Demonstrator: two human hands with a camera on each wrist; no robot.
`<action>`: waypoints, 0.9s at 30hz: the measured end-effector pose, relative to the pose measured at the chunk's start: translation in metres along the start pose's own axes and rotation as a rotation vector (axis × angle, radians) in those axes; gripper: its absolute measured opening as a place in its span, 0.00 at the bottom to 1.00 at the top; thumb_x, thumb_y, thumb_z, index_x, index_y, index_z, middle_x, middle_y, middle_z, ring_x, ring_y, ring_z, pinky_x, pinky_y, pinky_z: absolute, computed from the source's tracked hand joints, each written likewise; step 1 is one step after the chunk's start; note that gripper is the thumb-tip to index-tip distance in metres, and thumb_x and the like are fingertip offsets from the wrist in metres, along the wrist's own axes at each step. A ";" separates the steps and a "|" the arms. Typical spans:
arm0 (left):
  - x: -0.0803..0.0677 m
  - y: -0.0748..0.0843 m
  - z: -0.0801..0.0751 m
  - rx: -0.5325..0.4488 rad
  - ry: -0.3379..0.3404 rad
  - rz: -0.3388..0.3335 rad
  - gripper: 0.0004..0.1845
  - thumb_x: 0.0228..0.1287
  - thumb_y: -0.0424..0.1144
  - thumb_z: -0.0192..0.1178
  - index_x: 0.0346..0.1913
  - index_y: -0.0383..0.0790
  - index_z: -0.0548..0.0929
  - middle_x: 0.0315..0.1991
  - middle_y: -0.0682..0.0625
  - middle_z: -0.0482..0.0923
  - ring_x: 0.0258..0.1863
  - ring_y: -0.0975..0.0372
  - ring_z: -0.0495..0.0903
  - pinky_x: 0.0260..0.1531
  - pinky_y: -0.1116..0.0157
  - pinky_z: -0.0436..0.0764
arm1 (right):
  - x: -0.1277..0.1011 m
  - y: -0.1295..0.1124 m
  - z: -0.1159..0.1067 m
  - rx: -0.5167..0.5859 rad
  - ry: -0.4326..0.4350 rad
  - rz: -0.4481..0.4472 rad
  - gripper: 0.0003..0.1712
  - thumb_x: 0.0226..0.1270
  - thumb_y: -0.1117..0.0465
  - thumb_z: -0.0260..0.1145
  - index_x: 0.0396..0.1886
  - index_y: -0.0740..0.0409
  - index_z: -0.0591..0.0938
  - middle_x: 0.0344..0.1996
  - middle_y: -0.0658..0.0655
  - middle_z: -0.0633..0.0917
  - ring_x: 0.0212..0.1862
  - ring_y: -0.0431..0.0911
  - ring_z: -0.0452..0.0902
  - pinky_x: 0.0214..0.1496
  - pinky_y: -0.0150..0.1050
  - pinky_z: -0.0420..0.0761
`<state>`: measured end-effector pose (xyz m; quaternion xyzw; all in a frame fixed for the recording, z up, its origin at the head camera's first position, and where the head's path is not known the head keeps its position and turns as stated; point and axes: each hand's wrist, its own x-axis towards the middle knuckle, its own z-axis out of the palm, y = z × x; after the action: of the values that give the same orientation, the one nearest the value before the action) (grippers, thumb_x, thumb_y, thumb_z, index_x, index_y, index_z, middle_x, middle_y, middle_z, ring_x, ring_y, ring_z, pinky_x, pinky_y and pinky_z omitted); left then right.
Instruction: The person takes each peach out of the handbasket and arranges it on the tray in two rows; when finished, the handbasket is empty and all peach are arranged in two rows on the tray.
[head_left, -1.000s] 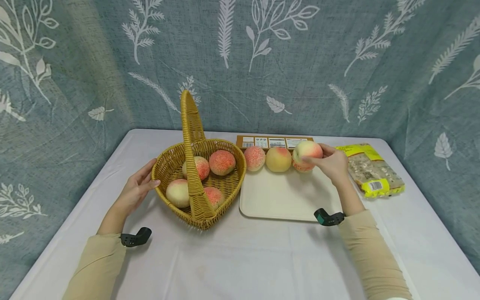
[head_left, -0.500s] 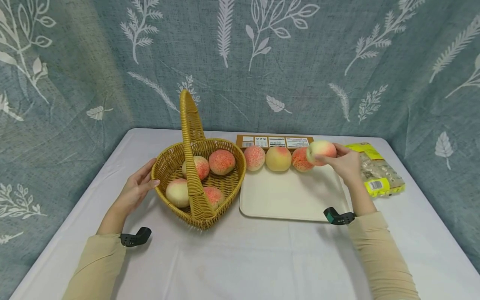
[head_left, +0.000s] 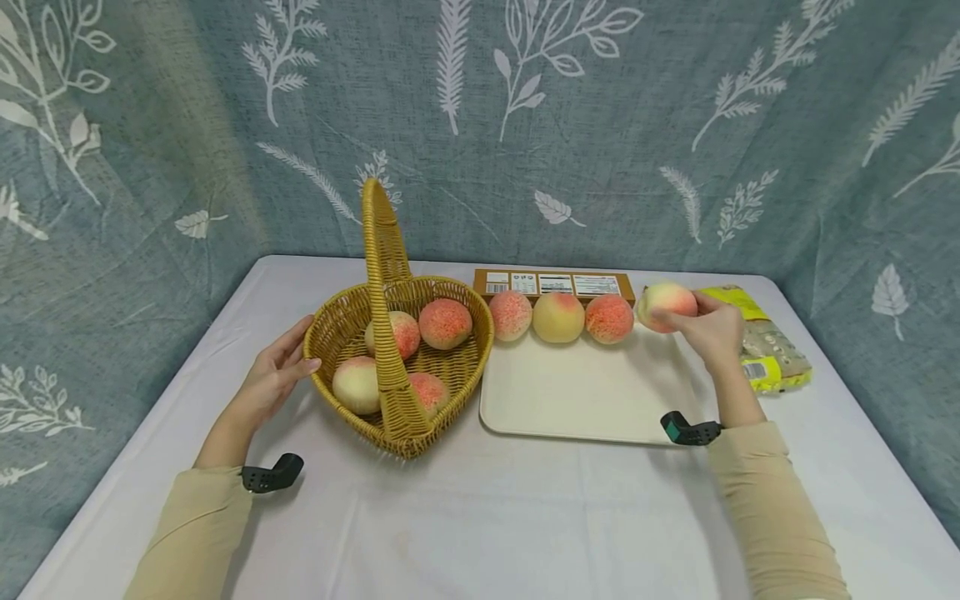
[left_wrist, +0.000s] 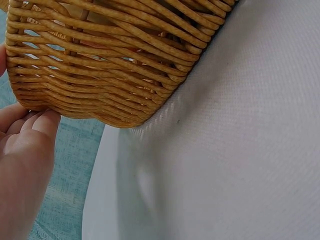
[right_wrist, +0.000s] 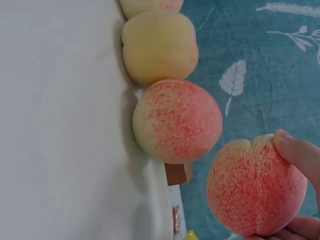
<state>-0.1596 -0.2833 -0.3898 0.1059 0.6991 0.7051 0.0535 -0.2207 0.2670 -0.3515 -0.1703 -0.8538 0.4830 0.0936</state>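
Observation:
In the head view, my right hand [head_left: 712, 332] pinches a pale, red-blushed peach [head_left: 666, 307] between thumb and fingers, over the back right corner of the cream tray [head_left: 577, 392]. The right wrist view shows this peach apart from the red-speckled peach [right_wrist: 177, 121] beside it. Along the tray's back edge that one sits in a row with a yellow peach [head_left: 558, 318] and a pink peach [head_left: 511, 316]. On the left, my left hand [head_left: 266, 379] grips the rim of a wicker basket [head_left: 405, 437] with a tall handle. Several peaches lie inside, among them a red one [head_left: 445, 324].
A brown box with white labels [head_left: 555, 283] stands behind the row of peaches. To the right of the tray lies a yellow and clear plastic bag [head_left: 772, 350], partly covered by the right hand. A white cloth [head_left: 480, 525] covers the table, and a blue-grey leaf-patterned curtain [head_left: 465, 192] hangs behind.
My right hand has moved the peach rightward, from in front of the red-speckled peach to beyond the row's right end. The left hand and basket stay put.

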 end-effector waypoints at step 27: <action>0.000 -0.002 -0.001 0.010 0.012 -0.010 0.40 0.67 0.21 0.48 0.75 0.27 0.37 0.76 0.34 0.30 0.75 0.47 0.36 0.66 0.75 0.60 | 0.015 0.026 0.018 -0.259 -0.057 0.058 0.48 0.57 0.47 0.71 0.70 0.68 0.66 0.66 0.69 0.69 0.68 0.64 0.60 0.68 0.53 0.64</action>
<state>-0.1602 -0.2843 -0.3916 0.0984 0.7034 0.7019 0.0524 -0.2348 0.2708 -0.3826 -0.1917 -0.9060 0.3760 0.0327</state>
